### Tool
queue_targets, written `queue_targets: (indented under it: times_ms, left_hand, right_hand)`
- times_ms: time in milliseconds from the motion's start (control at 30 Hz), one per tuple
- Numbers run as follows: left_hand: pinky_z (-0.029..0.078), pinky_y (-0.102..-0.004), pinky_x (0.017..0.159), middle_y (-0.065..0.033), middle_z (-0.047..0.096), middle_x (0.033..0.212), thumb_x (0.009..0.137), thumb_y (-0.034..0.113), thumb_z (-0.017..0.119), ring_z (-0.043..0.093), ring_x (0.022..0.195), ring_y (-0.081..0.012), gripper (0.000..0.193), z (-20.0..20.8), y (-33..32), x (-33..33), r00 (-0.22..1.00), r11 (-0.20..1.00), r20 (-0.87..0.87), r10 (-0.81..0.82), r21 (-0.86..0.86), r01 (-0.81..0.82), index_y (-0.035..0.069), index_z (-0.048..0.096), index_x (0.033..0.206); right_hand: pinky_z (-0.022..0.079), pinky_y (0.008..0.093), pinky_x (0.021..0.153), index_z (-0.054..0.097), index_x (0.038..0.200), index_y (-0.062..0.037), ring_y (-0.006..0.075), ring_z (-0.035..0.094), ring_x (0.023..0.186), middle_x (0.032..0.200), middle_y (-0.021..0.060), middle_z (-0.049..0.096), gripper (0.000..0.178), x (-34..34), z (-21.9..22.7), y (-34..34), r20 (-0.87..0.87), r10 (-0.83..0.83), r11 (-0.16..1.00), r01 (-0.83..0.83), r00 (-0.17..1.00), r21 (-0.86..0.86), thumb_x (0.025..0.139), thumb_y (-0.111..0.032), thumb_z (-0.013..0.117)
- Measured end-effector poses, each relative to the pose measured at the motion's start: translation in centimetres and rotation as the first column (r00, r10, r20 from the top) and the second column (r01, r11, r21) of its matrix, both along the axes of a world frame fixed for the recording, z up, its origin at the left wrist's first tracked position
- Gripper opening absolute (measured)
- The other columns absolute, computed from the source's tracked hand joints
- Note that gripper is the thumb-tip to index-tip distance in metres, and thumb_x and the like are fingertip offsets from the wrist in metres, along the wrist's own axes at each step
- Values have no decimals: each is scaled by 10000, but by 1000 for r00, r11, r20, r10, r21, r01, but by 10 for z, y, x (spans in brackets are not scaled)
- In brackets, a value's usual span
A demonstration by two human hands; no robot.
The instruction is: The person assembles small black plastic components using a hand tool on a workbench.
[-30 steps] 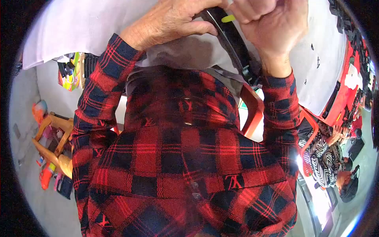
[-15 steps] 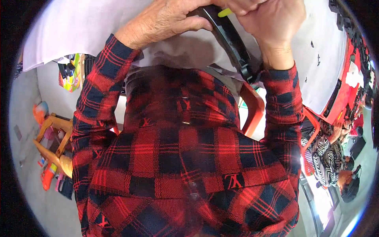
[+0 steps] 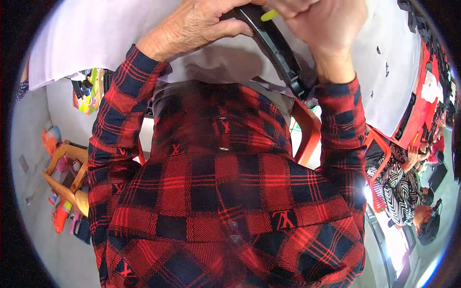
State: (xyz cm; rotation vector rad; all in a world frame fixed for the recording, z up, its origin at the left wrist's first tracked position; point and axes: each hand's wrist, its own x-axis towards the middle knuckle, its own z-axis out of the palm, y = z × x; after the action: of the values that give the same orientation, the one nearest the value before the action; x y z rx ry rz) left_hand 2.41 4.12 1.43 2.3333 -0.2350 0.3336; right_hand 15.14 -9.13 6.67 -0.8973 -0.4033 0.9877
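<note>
A long, glossy black plastic part slants across the white-covered table at the top of the view, its lower end towards my body. My left hand grips it near its upper end, with the thumb along its left side. My right hand is closed in a fist just right of the part. A slim yellow-green stick-like thing pokes out of that fist and over the black part. The rest of it is hidden in the fingers, and the top edge cuts off both hands.
Small black scraps lie on the white table cover at right. Beyond it is a red surface with many black parts. A person in a black-and-white patterned garment sits at far right. A wooden stool stands at left.
My right hand and the yellow-green thing have shifted slightly left and up. The black part and my left hand have moved a little the same way.
</note>
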Motion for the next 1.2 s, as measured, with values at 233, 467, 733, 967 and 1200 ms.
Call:
queue_targets:
  times_ms: [233,467,733,967,1200]
  left_hand:
    - [360,-444,1036,-100,583,1196,815,153,748,481,1150,-315,356,-15,1,8,970,980,210,-121,-132,150,88,638,1148]
    - [351,-449,1043,-71,611,1193,864,198,711,493,1134,-302,320,-2,0,1,994,995,95,-61,-69,68,97,644,1161]
    - [335,-449,1058,-67,614,1221,857,195,723,499,1168,-304,322,-37,5,10,963,984,245,-116,-106,146,112,646,1159]
    - [358,-420,1025,-84,598,1238,844,187,731,499,1109,-310,336,4,-1,-2,996,998,-90,17,56,-12,101,638,1155]
    - [385,-433,981,-113,573,1133,828,186,731,482,1061,-324,361,1,-1,-1,997,998,43,-60,-9,60,64,626,1152]
  right_hand:
    - [250,282,414,381,542,-146,128,297,394,454,-5,322,663,6,-29,0,101,121,993,-121,988,-9,1109,-488,348]
    - [255,257,417,361,553,-151,109,268,395,458,-30,258,636,-10,-20,2,289,123,992,-123,949,-20,1111,-455,356]
    - [252,262,406,396,546,-144,112,285,388,464,-20,343,637,-12,-26,3,225,98,995,-94,969,-26,1115,-428,355]
    - [257,265,393,387,566,-158,113,256,377,471,-38,301,612,2,8,0,167,27,998,-17,986,-63,1116,-425,350]
    - [234,265,376,358,561,-178,91,252,366,452,-50,270,618,-7,-12,-3,265,102,995,-96,959,-35,1115,-453,347]
